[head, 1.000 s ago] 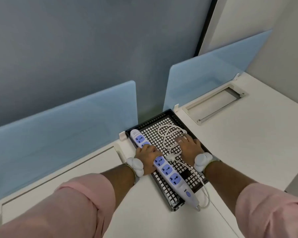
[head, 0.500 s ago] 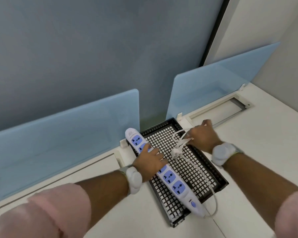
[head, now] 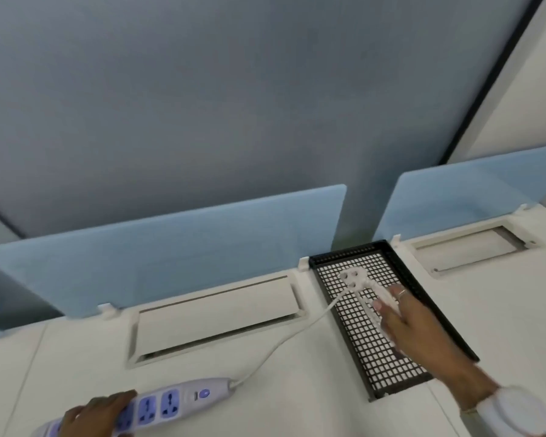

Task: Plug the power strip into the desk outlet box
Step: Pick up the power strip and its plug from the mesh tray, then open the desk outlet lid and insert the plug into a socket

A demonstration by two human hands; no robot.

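The white power strip (head: 171, 402) with blue sockets lies flat on the white desk at the lower left. My left hand (head: 92, 417) grips its near end from above. Its white cord (head: 284, 342) runs up and right to my right hand (head: 413, 326), which holds the bundled end of the cord over the black mesh tray (head: 344, 250). The white plug (head: 352, 275) sticks out beyond my fingers, its pin face turned up. The desk outlet box (head: 215, 313), a recessed white box with its flap closed, sits between the strip and the tray.
A second recessed box (head: 473, 244), with an open slot, is set in the desk at the far right. Blue divider panels (head: 171, 247) stand along the desk's back edge, with a grey wall behind them.
My left hand has carried the power strip out of the mesh tray down to the desk at the left. My right hand stayed over the tray with the plug end, and the cord stretched out.
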